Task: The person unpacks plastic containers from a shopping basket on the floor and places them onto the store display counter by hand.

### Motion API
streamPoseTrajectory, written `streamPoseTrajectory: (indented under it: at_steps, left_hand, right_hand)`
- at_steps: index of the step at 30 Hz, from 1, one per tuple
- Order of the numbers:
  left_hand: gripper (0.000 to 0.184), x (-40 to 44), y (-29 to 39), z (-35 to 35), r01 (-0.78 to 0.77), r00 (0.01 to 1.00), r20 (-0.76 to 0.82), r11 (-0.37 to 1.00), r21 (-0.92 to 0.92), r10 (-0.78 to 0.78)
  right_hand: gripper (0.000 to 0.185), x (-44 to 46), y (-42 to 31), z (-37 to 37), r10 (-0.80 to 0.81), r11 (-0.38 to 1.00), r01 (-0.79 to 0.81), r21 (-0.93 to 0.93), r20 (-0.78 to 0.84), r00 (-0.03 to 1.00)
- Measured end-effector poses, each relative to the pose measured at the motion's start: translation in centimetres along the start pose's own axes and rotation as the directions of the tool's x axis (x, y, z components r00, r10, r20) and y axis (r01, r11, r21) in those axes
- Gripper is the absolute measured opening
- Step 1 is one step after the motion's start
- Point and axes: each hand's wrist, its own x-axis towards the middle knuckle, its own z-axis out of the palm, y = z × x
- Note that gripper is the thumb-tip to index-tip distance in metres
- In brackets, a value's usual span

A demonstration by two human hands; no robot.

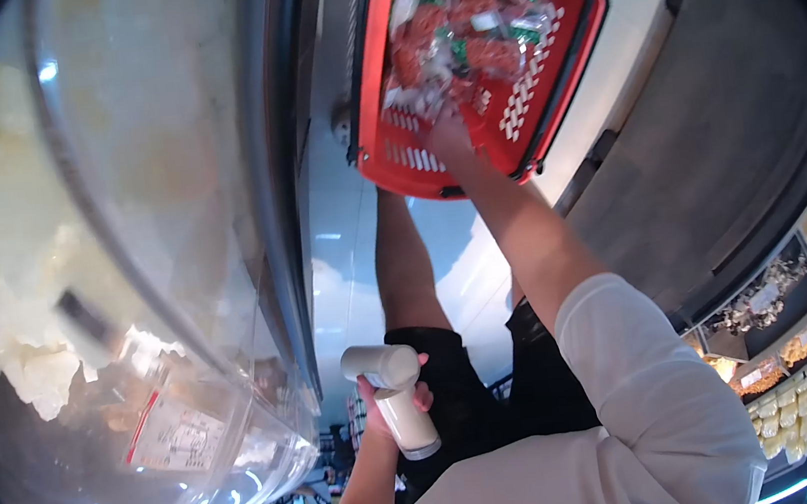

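Observation:
My left hand (382, 406) is closed around two pale cylindrical containers, bottles or jars by their shape. The upper container (382, 363) lies on its side across the lower container (406, 421), which is tilted and full of something cream-white. My right hand (451, 135) reaches down inside a red shopping basket (577, 39), at its near end. Its fingers are blurred and partly hidden against clear plastic packages (467, 33) of reddish food with green labels. Whether they grip a package cannot be made out.
A curved clear display case (157, 131) stands close on my left, with pale, ragged pieces (21, 339) and a price label (179, 433) behind it. To the right runs a dark counter edge (713, 143). Shelves of packaged goods (805, 404) stand at lower right.

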Motion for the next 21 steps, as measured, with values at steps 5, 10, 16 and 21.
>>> streamPoseTrajectory:
  at_steps: [5,10,16,21]
  left_hand:
    - [0.103,0.5,1.0,0.7,0.002,0.997,0.082,1.0,0.021,-0.003]
    - [0.099,0.4,1.0,0.1,0.004,0.993,0.114,1.0,0.002,-0.005]
    - [0.094,1.0,-0.2,0.1,0.0,1.0,-0.018,0.984,0.176,0.003]
    - [0.092,1.6,-1.0,0.2,-0.018,1.0,0.008,0.985,0.171,0.017]
  right_hand:
    - [0.082,8.0,3.4,8.1,-0.03,0.991,0.048,0.125,-0.137,0.99]
    - [0.074,3.4,-0.8,-0.4,0.194,0.98,-0.189,0.068,-0.077,0.978]
    - [0.072,-4.6,1.4,-8.5,-0.05,0.993,0.054,-0.105,0.043,0.998]
    - [0.069,-12.4,3.2,-17.5,-0.152,0.979,0.163,-0.123,0.092,0.984]
